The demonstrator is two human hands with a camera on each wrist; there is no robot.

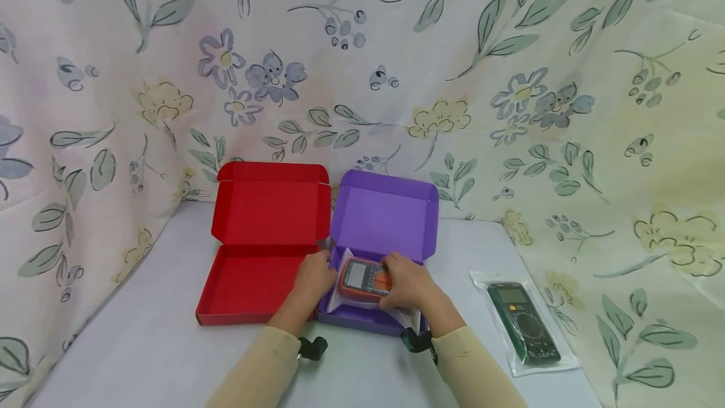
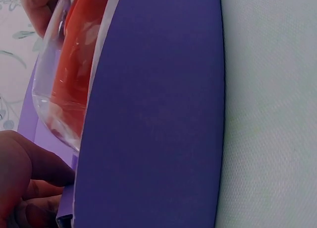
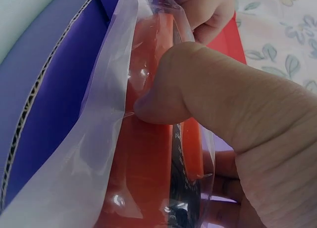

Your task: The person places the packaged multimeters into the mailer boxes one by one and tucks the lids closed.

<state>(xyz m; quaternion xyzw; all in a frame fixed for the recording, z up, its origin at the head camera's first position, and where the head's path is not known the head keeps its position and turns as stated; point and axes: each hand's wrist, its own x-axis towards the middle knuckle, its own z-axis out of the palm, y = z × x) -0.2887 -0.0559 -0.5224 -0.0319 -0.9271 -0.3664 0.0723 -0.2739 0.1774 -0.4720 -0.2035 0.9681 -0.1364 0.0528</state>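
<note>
A red-orange multimeter (image 1: 362, 277) in a clear plastic bag is tilted over the lower half of the open purple box (image 1: 374, 322). My right hand (image 1: 409, 283) grips it through the bag, thumb (image 3: 171, 89) pressed on its orange side and fingers on the far side. At the box's left wall, my left hand (image 1: 315, 276) pinches the cardboard edge between thumb and fingers (image 2: 42, 163). The loose end of the bag (image 3: 74, 168) trails toward the box's front right corner. In the left wrist view, the purple front wall hides the multimeter's lower part.
Left of the purple box stands an open red box (image 1: 243, 282), its lid raised against the floral curtain (image 1: 340, 80). A dark green multimeter (image 1: 523, 323) in a clear bag lies at the right on the white table (image 1: 141, 345).
</note>
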